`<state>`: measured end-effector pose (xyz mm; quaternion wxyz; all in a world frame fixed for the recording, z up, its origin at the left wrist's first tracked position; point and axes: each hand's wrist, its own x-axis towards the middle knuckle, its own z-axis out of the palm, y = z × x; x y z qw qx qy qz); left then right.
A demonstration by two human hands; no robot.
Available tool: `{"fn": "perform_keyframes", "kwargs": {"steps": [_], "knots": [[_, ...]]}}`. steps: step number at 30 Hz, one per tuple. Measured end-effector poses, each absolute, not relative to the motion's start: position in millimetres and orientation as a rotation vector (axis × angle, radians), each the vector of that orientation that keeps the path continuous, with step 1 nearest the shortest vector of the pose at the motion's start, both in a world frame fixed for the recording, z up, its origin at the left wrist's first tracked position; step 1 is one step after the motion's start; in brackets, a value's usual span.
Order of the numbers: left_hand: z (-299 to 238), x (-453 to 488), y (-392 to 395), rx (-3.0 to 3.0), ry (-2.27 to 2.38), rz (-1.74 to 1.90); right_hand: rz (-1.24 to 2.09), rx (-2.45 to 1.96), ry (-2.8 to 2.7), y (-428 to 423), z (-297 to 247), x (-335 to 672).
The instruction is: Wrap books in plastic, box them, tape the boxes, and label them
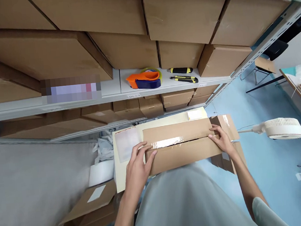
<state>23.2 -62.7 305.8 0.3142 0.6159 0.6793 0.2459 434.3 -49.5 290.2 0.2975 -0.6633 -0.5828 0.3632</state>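
Note:
A long cardboard box (181,152) lies across the cream tabletop, close against my body. Clear tape (168,142) covers the left part of its centre seam, while a dark gap shows along the seam further right. My left hand (139,162) grips the box's left end, thumb on the top face and fingers at the corner. At the opposite end, my right hand (222,139) holds the edge with thumb and fingers near the seam. The undersides of the box and some fingertips are hidden.
A shelf ahead carries stacked cartons (119,11), an orange and blue tape dispenser (147,79) and cutter knives (182,75). Right of the table (121,178) are another carton (227,127) and a white fan (283,128). An open carton (95,203) stands lower left.

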Motion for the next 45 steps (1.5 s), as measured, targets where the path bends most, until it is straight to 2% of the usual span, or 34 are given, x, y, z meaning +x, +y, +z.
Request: {"fn": "perform_keyframes", "kwargs": {"steps": [8,17,29,45], "knots": [[274,39,-66,1.152,1.709,0.731,1.004,-1.804,-1.476,-43,281,417],[280,50,-78,1.258,1.976,0.623,0.972,-1.865,-1.500,-37,289,410],[279,50,-73,1.326,1.889,0.760,0.968,-1.972,-1.512,-38,286,412],[278,46,-72,1.317,1.935,0.720,0.978,-1.982,-1.481,-41,283,406]]}}
